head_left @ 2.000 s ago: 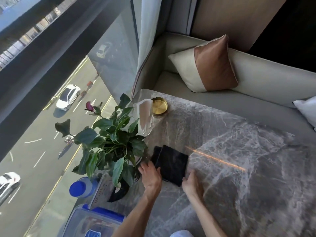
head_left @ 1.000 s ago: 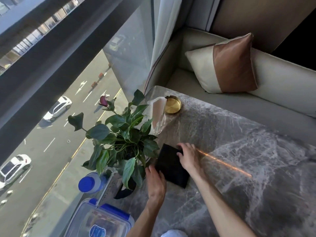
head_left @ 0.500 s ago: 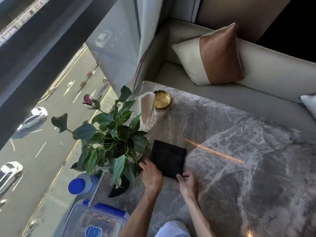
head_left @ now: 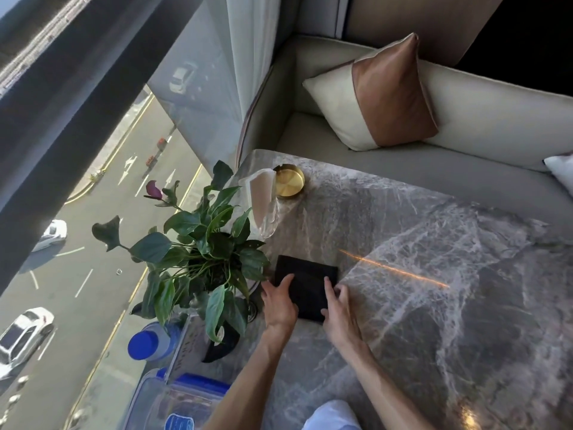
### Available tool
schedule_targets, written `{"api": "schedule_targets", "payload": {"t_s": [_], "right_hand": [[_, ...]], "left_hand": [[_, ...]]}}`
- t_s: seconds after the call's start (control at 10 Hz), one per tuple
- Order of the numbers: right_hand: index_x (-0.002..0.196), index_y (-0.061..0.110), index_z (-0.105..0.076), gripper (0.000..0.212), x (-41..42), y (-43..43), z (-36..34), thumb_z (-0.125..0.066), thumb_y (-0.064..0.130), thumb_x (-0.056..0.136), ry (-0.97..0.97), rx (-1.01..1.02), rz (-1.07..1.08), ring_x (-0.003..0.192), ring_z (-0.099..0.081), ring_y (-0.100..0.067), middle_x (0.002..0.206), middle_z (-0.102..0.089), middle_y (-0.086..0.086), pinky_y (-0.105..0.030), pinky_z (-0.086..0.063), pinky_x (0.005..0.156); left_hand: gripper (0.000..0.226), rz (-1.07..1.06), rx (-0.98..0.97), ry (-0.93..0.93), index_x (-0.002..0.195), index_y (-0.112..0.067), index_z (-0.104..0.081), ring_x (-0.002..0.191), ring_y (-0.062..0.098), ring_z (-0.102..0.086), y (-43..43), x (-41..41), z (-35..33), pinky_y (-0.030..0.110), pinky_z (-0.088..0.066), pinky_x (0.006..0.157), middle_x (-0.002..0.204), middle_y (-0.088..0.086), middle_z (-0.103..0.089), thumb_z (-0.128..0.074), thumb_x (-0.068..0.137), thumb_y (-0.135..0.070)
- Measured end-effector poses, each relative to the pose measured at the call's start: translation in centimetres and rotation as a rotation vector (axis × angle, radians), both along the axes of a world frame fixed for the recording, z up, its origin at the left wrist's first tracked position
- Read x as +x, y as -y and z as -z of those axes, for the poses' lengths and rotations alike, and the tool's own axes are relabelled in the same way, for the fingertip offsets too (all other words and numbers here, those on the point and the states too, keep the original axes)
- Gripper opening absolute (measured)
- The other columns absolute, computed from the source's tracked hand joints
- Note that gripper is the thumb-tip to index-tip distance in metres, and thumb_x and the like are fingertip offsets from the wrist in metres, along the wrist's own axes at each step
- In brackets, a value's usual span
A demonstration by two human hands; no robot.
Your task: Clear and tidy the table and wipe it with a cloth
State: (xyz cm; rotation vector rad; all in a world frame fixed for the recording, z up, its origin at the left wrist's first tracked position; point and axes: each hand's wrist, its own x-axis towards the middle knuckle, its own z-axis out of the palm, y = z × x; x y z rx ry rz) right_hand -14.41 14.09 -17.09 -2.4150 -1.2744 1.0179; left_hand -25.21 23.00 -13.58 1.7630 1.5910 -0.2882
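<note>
head view: black cloth (head_left: 306, 285) lies folded square.

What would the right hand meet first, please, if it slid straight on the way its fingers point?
The folded black cloth, which the right hand touches; beyond it bare grey marble tabletop, then probably the round gold dish.

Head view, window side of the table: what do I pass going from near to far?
Blue-lidded plastic container → blue-capped bottle → potted plant → clear glass → gold dish → two-tone cushion.
</note>
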Motion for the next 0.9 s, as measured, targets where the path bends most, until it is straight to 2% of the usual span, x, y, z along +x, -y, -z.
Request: {"api": "schedule_targets", "payload": {"t_s": [0.1,0.2,0.3,0.4,0.5,0.6,0.7,0.8,0.9], "right_hand": [[0.153,0.015,-0.018,0.082,-0.4,-0.1,0.4,-0.058,-0.008,0.084,-0.042,0.047,0.067,0.103,-0.043,-0.007,0.130,-0.031,-0.009,-0.009,-0.041,0.087],[0.152,0.015,-0.023,0.079,-0.9,-0.3,0.5,-0.060,-0.005,0.085,-0.044,0.089,0.087,0.099,-0.042,-0.004,0.129,-0.035,-0.007,-0.005,-0.036,0.083],[0.152,0.019,-0.020,0.079,-1.7,-0.1,0.2,-0.062,0.004,0.087,0.077,0.064,0.103,0.115,-0.047,-0.013,0.142,-0.030,-0.006,-0.011,-0.042,0.090],[0.154,0.022,-0.008,0.087,-1.5,0.2,0.1,-0.062,0.012,0.087,0.237,0.018,-0.023,0.142,-0.021,-0.026,0.162,-0.008,-0.002,-0.035,-0.036,0.113],[0.154,0.026,0.000,0.081,-0.5,0.5,0.5,-0.054,0.025,0.094,0.228,-0.105,-0.149,0.150,-0.002,-0.031,0.163,0.005,0.010,-0.051,-0.009,0.122],[0.154,0.028,0.000,0.080,-0.1,0.2,-0.1,-0.053,0.025,0.094,0.201,-0.145,-0.157,0.150,0.001,-0.032,0.163,0.006,0.011,-0.053,0.001,0.121],[0.154,0.026,-0.005,0.084,0.2,-0.8,-1.6,-0.059,0.022,0.091,0.114,-0.200,-0.141,0.149,0.003,-0.032,0.163,0.004,0.009,-0.051,0.000,0.122],[0.152,0.021,-0.021,0.073,0.7,0.1,-3.3,-0.060,0.022,0.091,0.035,-0.108,-0.066,0.150,-0.004,-0.027,0.162,-0.013,0.005,-0.041,-0.013,0.123],[0.132,0.018,-0.053,0.041,1.1,3.5,-4.8,-0.056,0.024,0.092,0.149,0.063,-0.064,0.132,-0.044,-0.022,0.136,-0.055,-0.003,-0.032,-0.035,0.109]], "left_hand": [[0.069,0.021,0.040,-0.033,0.145,-0.028,-0.039,0.126,0.034,-0.045,-0.6,0.4,-0.1,0.038,-0.036,0.112,0.138,0.015,-0.037,-0.048,0.085,0.005],[0.069,0.085,0.166,-0.117,0.146,-0.027,-0.034,0.123,0.032,-0.041,-0.3,0.7,0.0,0.038,-0.035,0.109,0.136,0.014,-0.036,-0.048,0.087,0.006],[0.075,0.153,0.204,-0.201,0.149,-0.029,-0.021,0.135,0.035,-0.029,0.5,0.4,0.5,0.042,-0.030,0.111,0.151,0.018,-0.018,-0.054,0.087,-0.001],[0.083,0.354,0.259,-0.180,0.152,-0.027,-0.012,0.150,0.036,-0.002,0.6,-0.4,1.3,0.048,-0.013,0.120,0.162,0.015,0.004,-0.059,0.086,-0.011],[0.083,0.431,0.157,-0.138,0.153,-0.033,-0.007,0.152,0.031,0.004,0.4,-1.6,2.1,0.046,-0.013,0.122,0.164,0.005,0.007,-0.055,0.089,-0.010],[0.084,0.451,0.109,-0.166,0.153,-0.037,0.001,0.152,0.030,0.007,0.5,-1.9,1.6,0.046,-0.015,0.121,0.164,0.001,0.013,-0.053,0.093,-0.011],[0.085,0.468,0.087,-0.218,0.154,-0.033,-0.001,0.151,0.034,0.007,0.6,-1.3,0.1,0.047,-0.013,0.122,0.164,0.006,0.012,-0.054,0.092,-0.009],[0.076,0.444,0.165,-0.177,0.153,-0.024,-0.013,0.151,0.033,-0.002,2.3,-1.6,-1.4,0.043,-0.017,0.123,0.163,0.014,-0.006,-0.052,0.091,-0.004],[0.049,0.497,0.267,-0.146,0.139,-0.019,-0.037,0.142,0.031,-0.031,4.5,-3.1,-2.3,0.041,-0.034,0.112,0.149,0.011,-0.039,-0.045,0.092,-0.009]]}}
